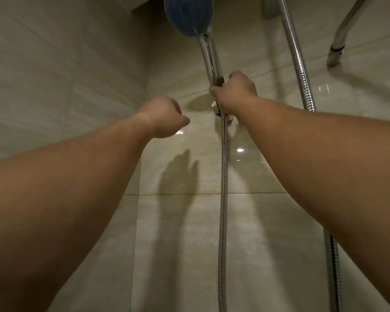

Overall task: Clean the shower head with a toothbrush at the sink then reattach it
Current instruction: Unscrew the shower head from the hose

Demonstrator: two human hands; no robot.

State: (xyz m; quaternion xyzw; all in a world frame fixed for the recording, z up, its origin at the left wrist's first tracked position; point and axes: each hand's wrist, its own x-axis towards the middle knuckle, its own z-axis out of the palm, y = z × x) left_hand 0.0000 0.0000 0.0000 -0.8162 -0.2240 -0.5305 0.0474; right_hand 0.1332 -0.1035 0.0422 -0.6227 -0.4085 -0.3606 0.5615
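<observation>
Overhead, right hand (234,92) fist-tight on shower head (208,52) handle, arm outstretched.

shower head (188,15): top rim cut off by the upper edge of the frame
handle base: hidden inside the right hand (235,92), which grips it
left hand (162,117): seen from the back, fingers curl out of sight (whether they hold anything cannot be told)
wall bracket (231,122): mostly hidden behind the right wrist
hose (223,199): runs off the bottom edge
second hose (298,64): cut off at the top, its lower run passing behind the right forearm
curved pipe (345,30): far right, upper end out of frame
</observation>
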